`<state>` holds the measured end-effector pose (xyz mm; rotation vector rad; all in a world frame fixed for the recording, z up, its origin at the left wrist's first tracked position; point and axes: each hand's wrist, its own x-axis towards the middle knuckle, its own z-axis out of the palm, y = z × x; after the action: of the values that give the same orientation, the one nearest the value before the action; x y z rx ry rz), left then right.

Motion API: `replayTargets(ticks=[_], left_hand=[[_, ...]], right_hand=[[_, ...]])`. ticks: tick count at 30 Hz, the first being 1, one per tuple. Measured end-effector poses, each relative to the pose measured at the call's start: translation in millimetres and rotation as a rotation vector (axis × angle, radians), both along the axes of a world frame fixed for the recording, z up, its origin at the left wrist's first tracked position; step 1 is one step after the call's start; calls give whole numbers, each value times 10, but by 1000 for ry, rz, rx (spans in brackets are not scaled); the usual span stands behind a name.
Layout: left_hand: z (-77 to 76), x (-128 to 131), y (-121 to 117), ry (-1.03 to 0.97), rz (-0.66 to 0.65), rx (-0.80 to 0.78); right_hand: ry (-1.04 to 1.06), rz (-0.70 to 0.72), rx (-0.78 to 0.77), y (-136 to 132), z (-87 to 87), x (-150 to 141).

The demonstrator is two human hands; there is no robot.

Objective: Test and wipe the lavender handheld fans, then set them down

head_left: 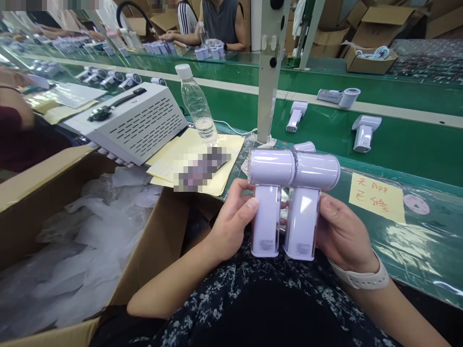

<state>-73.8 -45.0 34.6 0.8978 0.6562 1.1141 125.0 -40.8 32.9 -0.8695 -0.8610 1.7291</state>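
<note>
My left hand (235,219) is closed around the handle of a lavender handheld fan (266,217), shaped like a small hair dryer with a clear outer shell. A matching fan (302,217) is gripped by its handle in my right hand (342,231). Both stand upright side by side above my lap, their barrel heads touching or nearly so. Small blurred print shows low on each handle. Behind them the head of another lavender fan (304,147) peeks out; the rest of it is hidden.
More fans (366,132) lie on the green conveyor (325,130). Left of me stand an open carton (170,226) of plastic bags and a slotted grey box (141,125). A water bottle (198,106) rests on yellow papers, near a metal post (268,72). People work across the line.
</note>
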Motion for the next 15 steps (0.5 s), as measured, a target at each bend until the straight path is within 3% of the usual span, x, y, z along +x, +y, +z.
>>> replayTargets(ticks=[3, 8, 15], left_hand=[[4, 16, 37, -34, 4, -73], [-59, 29, 107, -93, -99, -174], [-93, 70, 97, -152, -73, -166]], right_hand=[[-26, -57, -16, 38, 2, -1], [82, 4, -125, 74, 33, -40], [112, 36, -123, 39, 87, -72]])
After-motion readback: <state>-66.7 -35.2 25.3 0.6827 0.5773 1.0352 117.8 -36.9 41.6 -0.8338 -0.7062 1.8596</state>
